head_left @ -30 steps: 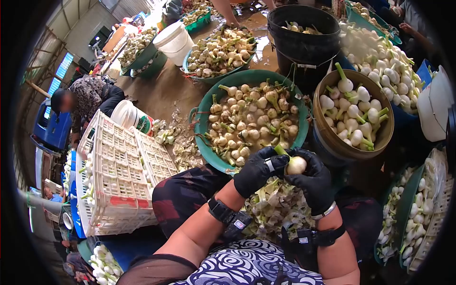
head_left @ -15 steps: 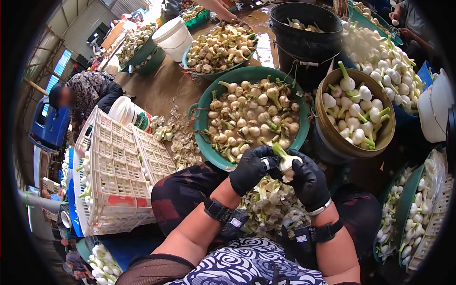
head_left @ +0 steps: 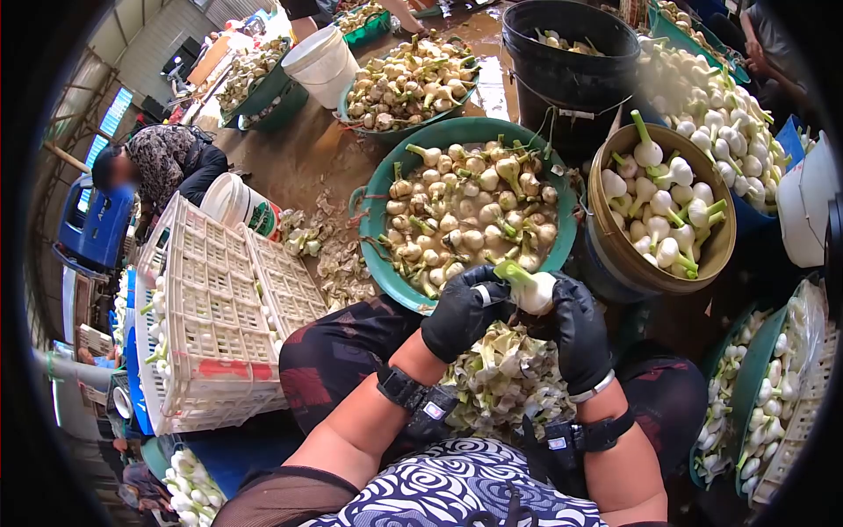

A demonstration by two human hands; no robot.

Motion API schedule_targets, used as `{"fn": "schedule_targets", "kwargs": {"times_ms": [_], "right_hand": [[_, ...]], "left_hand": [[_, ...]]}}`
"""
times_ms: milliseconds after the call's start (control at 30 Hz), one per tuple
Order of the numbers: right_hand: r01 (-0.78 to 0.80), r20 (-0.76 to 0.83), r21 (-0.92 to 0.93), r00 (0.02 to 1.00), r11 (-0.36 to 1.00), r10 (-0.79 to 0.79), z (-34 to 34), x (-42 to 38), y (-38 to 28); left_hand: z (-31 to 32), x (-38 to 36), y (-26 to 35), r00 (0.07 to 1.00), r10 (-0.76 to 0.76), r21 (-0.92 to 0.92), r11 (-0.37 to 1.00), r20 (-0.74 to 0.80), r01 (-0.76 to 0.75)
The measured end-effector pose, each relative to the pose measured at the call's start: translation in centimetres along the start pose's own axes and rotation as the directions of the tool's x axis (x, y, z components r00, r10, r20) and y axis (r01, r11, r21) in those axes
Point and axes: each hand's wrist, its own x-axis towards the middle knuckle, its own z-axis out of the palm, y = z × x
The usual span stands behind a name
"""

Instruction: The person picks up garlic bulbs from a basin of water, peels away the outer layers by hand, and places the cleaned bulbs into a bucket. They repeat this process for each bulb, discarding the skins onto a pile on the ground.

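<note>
Between my two black-gloved hands is a garlic bulb (head_left: 537,293), its green stem pointing up and left and its white root end toward the right. My right hand (head_left: 581,338) is closed on the bulb's right side. My left hand (head_left: 464,314) is closed at the stem side, with a small white band (head_left: 484,294) showing at its fingers. Below both hands, a heap of peeled garlic skins (head_left: 509,373) lies in my lap. Just ahead stands a green basin (head_left: 373,255) of unpeeled garlic bulbs (head_left: 470,211) in murky water.
To the right is a tan bucket (head_left: 722,255) of clean white garlic. Behind it are a black bucket (head_left: 571,79) and a large garlic pile (head_left: 720,114). White plastic crates (head_left: 219,307) stand at left, near a bending person (head_left: 167,167). Another basin (head_left: 408,88) holds unpeeled garlic.
The garlic bulb has turned so its stem tilts more to the left, and its surface now looks whiter and smoother. My right hand has shifted slightly lower and to the right.
</note>
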Motion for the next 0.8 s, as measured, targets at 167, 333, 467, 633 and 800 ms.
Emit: {"fn": "schedule_targets", "kwargs": {"times_ms": [167,333,467,633,800], "right_hand": [[0.202,0.038,-0.184,0.979,0.962,-0.198,0.5,0.0,0.4],[0.014,0.105,-0.102,0.994,0.995,-0.003,-0.2,0.0,-1.0],[-0.093,0.022,-0.157,0.995,0.983,0.098,-0.3,-0.2,-1.0],[-0.305,0.237,-0.113,0.916,0.946,0.324,-1.2,-0.7,-2.4],[-0.347,0.369,-0.133,0.852,0.928,0.372,-0.8,-1.0,-2.5]], "left_hand": [[1.6,-0.6,0.4,0.974,0.187,0.462,0.858,0.125,-0.224],[2.7,-0.7,1.0,1.0,0.002,0.38,0.925,-0.007,0.001],[2.5,-0.8,1.3,0.992,-0.099,0.206,0.975,0.071,0.083],[1.3,-0.5,3.1,0.996,-0.064,0.615,0.789,0.066,0.01],[1.5,-0.5,2.9,0.981,0.083,0.691,0.7,0.174,-0.181]]}}
